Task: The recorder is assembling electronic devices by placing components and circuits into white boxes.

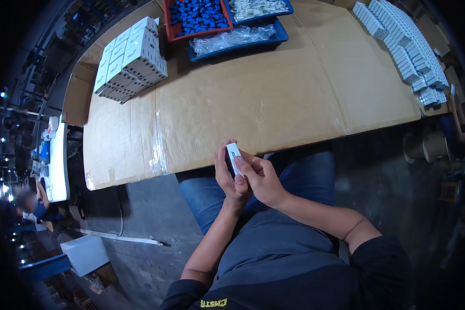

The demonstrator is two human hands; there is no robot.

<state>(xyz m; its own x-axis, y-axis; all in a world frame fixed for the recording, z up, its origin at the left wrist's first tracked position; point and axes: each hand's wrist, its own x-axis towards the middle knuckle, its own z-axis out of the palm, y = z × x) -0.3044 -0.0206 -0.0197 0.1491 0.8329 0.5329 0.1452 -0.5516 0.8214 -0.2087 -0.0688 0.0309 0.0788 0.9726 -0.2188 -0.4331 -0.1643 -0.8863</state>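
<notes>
A small white box with dark print is held upright between my two hands, just past the near edge of the cardboard-covered table. My left hand wraps its fingers round the box's left side, thumb low on its face. From the right, my right hand grips the same box, its thumb pressed on the front. The lower end of the box is partly hidden by the thumbs.
Cardboard covers the table. A block of stacked white boxes stands far left; rows of white boxes line the far right. Behind are a red bin of blue parts, a blue tray of clear plastic bags and another of pale pieces.
</notes>
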